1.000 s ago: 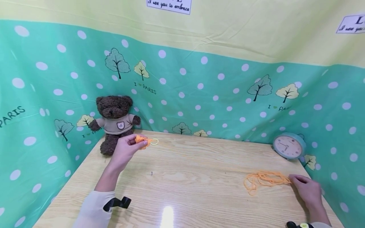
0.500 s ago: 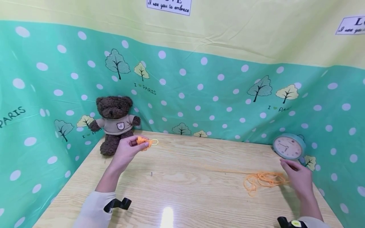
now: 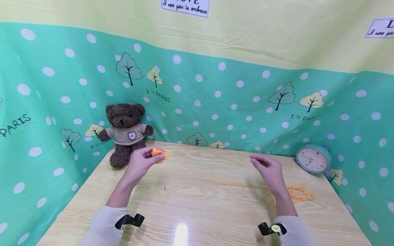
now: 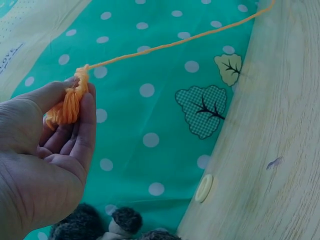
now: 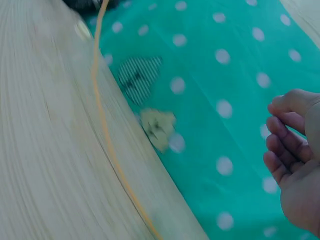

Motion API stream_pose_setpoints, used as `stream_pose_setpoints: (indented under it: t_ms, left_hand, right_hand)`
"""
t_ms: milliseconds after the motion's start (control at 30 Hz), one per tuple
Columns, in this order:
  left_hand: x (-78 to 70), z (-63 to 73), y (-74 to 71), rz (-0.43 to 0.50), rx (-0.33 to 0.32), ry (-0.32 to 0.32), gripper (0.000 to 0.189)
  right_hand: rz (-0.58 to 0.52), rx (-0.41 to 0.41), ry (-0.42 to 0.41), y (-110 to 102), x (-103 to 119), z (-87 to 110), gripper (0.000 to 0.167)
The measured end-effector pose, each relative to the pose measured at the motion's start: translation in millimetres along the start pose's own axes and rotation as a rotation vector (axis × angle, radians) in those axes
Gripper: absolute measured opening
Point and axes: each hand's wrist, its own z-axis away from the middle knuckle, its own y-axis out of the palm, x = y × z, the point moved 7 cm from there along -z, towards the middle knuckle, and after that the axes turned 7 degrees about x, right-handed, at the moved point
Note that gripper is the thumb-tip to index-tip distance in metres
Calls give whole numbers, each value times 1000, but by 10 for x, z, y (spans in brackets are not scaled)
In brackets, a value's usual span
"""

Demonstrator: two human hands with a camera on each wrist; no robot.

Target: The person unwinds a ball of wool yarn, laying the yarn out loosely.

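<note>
In the head view my left hand pinches a small wound bundle of orange yarn between thumb and fingers, raised in front of the teddy bear. The left wrist view shows the bundle with a single strand running off its upper end. That strand stretches across the table towards a loose tangle of yarn on the right. My right hand hovers over the right half of the table, its forearm covering part of the tangle. Its fingers are loosely curled, with nothing visible between them.
A brown teddy bear in a beige top sits at the back left. A round alarm clock stands at the back right. Near the table's back edge lies a pale ring. A green dotted curtain borders the table.
My right hand has left the yarn tangle, risen and swung left towards the middle. My left hand keeps its pinch on the yarn bundle, shifting slightly right.
</note>
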Motion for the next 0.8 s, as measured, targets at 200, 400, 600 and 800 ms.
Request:
stream_pose_setpoints:
  t_ms: [200, 400, 600, 800]
  left_hand:
    - [-9, -21, 36, 10, 10, 4, 36]
    - [3, -35, 65, 18, 20, 6, 36]
    - [15, -30, 69, 14, 21, -2, 39]
    - [3, -14, 66, 14, 20, 0, 40]
  right_hand:
    - [-143, 64, 6, 423, 66, -159, 35]
    - [-221, 107, -41, 776, 259, -222, 29]
    - [-245, 174, -102, 1170, 446, -243, 23]
    - [-226, 241, -103, 1532, 490, -221, 17]
